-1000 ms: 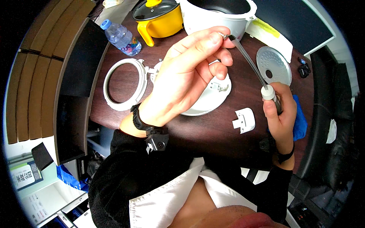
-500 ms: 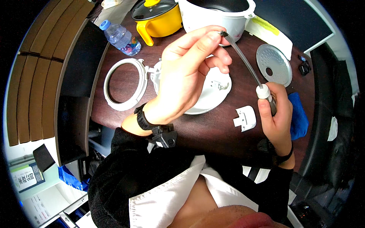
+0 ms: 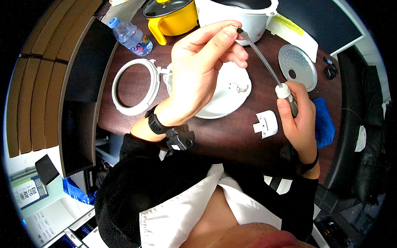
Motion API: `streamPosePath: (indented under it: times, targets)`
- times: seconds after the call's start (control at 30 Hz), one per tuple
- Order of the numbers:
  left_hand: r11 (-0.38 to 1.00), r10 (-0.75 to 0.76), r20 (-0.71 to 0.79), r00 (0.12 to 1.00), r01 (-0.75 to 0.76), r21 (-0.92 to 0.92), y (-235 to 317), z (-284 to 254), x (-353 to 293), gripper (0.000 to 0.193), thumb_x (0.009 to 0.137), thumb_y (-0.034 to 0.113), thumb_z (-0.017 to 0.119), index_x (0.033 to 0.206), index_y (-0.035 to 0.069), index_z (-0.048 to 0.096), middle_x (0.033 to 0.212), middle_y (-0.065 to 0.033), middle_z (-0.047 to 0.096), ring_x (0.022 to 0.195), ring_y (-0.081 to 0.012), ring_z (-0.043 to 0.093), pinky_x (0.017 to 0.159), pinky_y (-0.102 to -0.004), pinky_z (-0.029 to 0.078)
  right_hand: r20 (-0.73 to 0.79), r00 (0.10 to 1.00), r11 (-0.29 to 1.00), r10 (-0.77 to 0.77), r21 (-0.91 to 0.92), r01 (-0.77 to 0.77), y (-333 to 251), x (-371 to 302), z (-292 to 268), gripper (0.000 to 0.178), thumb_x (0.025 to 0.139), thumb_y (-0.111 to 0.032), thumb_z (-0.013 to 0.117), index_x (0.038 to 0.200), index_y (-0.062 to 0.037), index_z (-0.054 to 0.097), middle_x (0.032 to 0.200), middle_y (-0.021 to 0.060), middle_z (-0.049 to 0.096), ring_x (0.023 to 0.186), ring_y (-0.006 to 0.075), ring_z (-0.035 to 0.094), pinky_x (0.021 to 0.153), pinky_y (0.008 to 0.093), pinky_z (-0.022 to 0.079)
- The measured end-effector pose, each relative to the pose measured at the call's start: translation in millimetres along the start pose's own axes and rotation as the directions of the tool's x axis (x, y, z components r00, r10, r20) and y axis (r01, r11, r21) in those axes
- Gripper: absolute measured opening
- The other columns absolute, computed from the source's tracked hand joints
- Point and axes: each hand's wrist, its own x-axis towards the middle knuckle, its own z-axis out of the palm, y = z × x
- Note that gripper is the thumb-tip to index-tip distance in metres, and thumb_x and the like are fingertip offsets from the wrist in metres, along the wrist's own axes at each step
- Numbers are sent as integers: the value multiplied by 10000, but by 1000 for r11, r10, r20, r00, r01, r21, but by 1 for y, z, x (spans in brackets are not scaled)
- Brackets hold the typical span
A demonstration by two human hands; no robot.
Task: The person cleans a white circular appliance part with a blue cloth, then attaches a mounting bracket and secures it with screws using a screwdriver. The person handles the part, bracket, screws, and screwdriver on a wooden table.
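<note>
My right hand is wrapped around the grey-and-white handle of a screwdriver, its shaft slanting up and left. At the shaft's dark tip, my left hand pinches a tiny, shiny metallic piece between thumb and forefinger; its exact kind is too small to make out. The other left fingers curl loosely below. Under the left hand lies a round white lid, partly covered by that hand, with a small metal fitting on its surface. A white plastic piece with a tab rests left of my right hand.
A white plastic ring lies at the left, below a water bottle. A yellow pot and a white cooker body stand at the back. Rightward are a perforated metal disc and a blue cloth.
Both hands have shifted slightly up and left together with the screwdriver, its tip still at the left fingertips. A shiny bit now shows there. The whole view has moved a little.
</note>
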Motion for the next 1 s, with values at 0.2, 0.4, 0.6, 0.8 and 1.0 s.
streamPosePath:
  times: [0.2,0.4,0.6,0.8,1.0]
  targets:
    - [970,-117,85,990,95,222,3,5,-2,308,970,187,570,1159,-53,606,1002,-153,667,717,-185,632,654,-317,538,30,995,986,91,135,-95,5,1,1,214,913,-121,605,1071,11,550,861,138,617,755,208,612,703,323,483]
    - [667,-316,105,943,142,731,28,-34,-3,450,937,325,623,1189,-48,607,1043,-147,673,882,-167,629,758,-288,515,-42,989,979,139,154,-131,26,-3,-14,191,939,-167,581,1056,-18,561,849,70,587,764,120,539,711,267,435]
    - [14,60,-259,964,259,966,30,-162,-67,747,894,316,688,1424,-28,289,1269,-177,508,1085,-216,539,873,-321,468,48,972,971,229,56,-231,51,-17,-19,198,938,-189,600,1030,-17,570,809,75,612,734,121,554,677,276,441]
    - [618,-666,-391,635,764,188,30,-120,-93,654,907,270,633,1380,-52,318,1245,-183,527,1055,-249,610,807,-357,563,197,959,979,202,-79,-190,61,-25,-20,184,928,-172,612,995,-8,562,825,119,634,722,193,604,680,317,464]
    - [649,-548,-462,697,703,291,-1,-129,-64,450,888,105,548,1312,-14,460,1154,-122,614,1022,-216,622,856,-346,537,297,923,963,244,-183,-196,63,-26,-28,184,910,-173,624,966,-12,554,815,161,628,734,295,631,666,363,470]
